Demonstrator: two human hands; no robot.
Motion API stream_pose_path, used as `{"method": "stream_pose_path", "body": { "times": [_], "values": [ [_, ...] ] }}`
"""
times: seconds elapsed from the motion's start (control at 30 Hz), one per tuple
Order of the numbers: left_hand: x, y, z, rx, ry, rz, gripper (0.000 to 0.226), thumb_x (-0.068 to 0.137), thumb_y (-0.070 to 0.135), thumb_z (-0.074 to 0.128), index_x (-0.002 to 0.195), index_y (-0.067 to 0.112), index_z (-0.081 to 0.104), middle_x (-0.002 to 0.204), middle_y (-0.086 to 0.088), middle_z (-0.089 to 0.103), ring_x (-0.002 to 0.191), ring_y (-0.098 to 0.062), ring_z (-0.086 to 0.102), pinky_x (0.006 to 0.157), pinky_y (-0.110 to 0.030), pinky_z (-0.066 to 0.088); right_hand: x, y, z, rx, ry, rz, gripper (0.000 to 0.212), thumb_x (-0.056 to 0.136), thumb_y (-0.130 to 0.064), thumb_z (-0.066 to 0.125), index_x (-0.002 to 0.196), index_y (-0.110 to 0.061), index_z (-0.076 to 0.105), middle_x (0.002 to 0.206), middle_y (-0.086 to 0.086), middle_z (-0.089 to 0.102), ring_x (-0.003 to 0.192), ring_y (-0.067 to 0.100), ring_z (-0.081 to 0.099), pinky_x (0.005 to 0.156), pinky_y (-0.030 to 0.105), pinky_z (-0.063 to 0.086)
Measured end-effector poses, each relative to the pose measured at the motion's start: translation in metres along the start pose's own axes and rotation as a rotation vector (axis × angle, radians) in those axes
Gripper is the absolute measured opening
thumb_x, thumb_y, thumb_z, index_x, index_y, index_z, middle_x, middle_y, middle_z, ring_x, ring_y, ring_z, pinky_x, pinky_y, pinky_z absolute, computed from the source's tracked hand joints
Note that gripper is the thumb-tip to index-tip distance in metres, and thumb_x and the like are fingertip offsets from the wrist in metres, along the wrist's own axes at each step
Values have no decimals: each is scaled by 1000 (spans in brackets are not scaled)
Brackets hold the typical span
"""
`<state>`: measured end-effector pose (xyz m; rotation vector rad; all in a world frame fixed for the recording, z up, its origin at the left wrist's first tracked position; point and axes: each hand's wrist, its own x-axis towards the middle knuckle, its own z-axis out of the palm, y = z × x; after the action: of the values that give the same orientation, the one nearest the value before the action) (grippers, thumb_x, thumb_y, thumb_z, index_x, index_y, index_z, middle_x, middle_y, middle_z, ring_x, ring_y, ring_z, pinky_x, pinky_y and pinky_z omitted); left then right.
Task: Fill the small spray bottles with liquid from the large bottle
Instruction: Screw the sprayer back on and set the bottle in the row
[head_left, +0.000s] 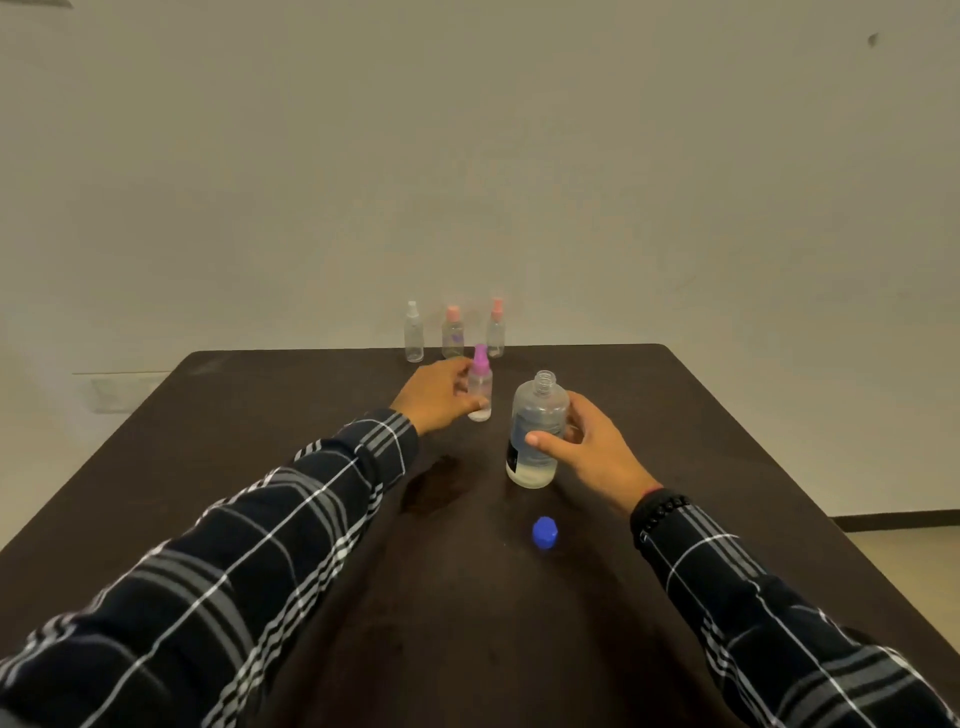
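Here, two hands each held a bottle on the dark table (260, 415).

The left hand (436, 395) had its fingers curled round the small spray bottle with the purple top (479, 387), which stood upright near the far end of the table. The right hand (587, 447) wrapped its thumb and fingers round the large bottle (537, 431), just to the right of the small one. The large bottle stood upright with its top open and a little clear liquid at the bottom. Its blue cap (544, 532) lay on the table, nearer the person. Three more small spray bottles stood in a row at the far edge: a white-topped one (413, 332) and two pink-topped ones (452, 332) (496, 328). Both sleeves were dark with white checks.
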<state>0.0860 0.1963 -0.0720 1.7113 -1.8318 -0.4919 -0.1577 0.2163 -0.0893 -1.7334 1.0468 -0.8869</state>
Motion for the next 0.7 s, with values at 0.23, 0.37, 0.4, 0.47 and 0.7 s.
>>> {"method": "stream_pose_path", "body": {
  "times": [0.23, 0.37, 0.4, 0.47, 0.7],
  "values": [
    [81, 1, 31, -83, -10, 37, 51, 83, 28, 80, 126, 14, 54, 116, -3, 67, 102, -17, 66, 89, -31, 53, 4, 2, -2, -10, -27, -13, 59, 86, -10, 77, 138, -21, 50, 127, -9, 65, 112, -5, 63, 88, 10, 49],
    [110, -2, 43, -68, -7, 53, 51, 83, 29, 80, 124, 15, 54, 116, -4, 67, 101, -19, 65, 90, -33, 53, 6, 3, -4, -29, -35, -32, 65, 85, -13, 78, 142, -19, 48, 132, -8, 63, 119, -1, 61, 94, 12, 48],
    [117, -3, 46, -65, -4, 58, 51, 83, 29, 80, 124, 15, 54, 116, -4, 67, 101, -19, 65, 90, -33, 53, 6, 4, -5, -31, -30, -34, 65, 85, -13, 78, 142, -20, 48, 133, -9, 62, 120, -1, 60, 95, 13, 47],
    [129, -4, 50, -61, 7, 67, 52, 83, 30, 80, 125, 15, 54, 117, -4, 67, 100, -19, 65, 88, -32, 53, 6, 7, -4, -33, -19, -37, 65, 85, -13, 78, 142, -21, 48, 133, -8, 62, 122, 0, 59, 96, 13, 47],
    [158, -5, 70, -115, 38, 61, 52, 85, 25, 79, 129, 14, 52, 120, -6, 66, 106, -22, 65, 91, -32, 52, 5, 11, -5, -46, -10, -29, 66, 87, -8, 75, 145, -19, 46, 135, -10, 60, 123, -2, 57, 95, 11, 45]
  ]
}}
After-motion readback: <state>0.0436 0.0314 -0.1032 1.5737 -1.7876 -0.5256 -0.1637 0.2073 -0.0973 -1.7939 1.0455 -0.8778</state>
